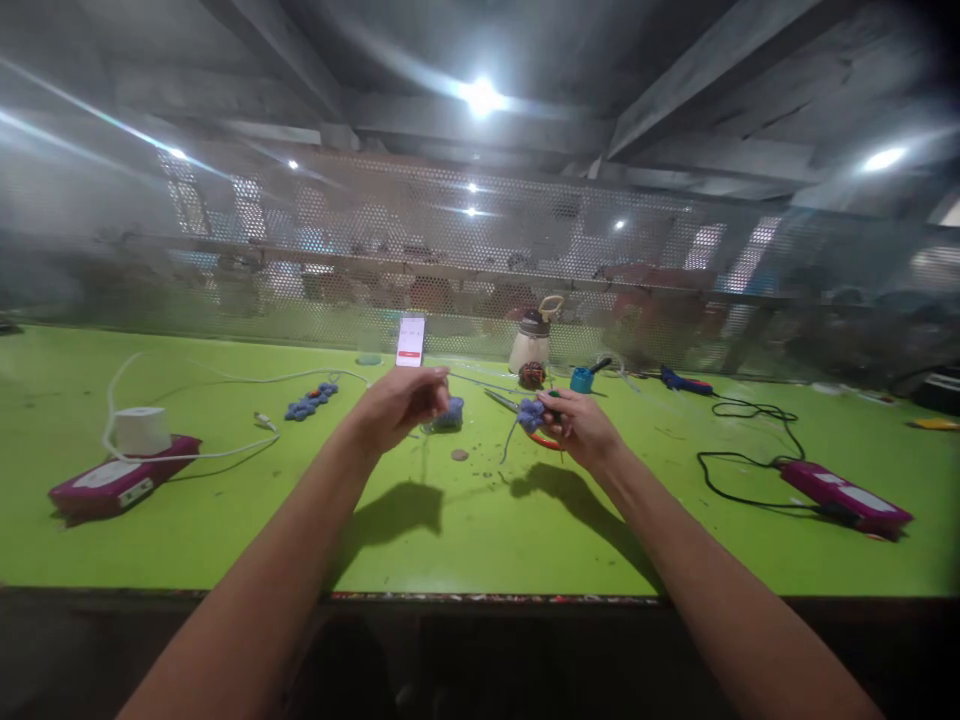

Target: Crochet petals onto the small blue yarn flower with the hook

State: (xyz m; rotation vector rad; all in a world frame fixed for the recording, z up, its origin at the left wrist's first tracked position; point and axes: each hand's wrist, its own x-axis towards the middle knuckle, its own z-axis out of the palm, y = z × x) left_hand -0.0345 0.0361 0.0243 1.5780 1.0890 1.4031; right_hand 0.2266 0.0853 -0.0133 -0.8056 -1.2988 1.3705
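My right hand (589, 425) pinches a small blue-purple crocheted flower (531, 416), with a loose yarn tail (508, 446) hanging from it. Beneath and behind this piece, scissors with an orange handle (546, 441) show partly on the table. My left hand (405, 403) is raised over the table, its fingers curled together; whatever lies between them is too small to make out. Just right of those fingers sits a blue-purple yarn bundle (452, 415), partly covered by the hand. Farther left lies a strip of joined blue-purple crocheted pieces (311, 402).
The green table (465, 540) carries a lit phone (410, 340), a bottle (529, 345), a dark brown ball (532, 375) and a blue pot (581, 380). Magenta power strips (127, 478) (847, 495) with cables lie at both sides. A perforated screen (465, 240) stands behind.
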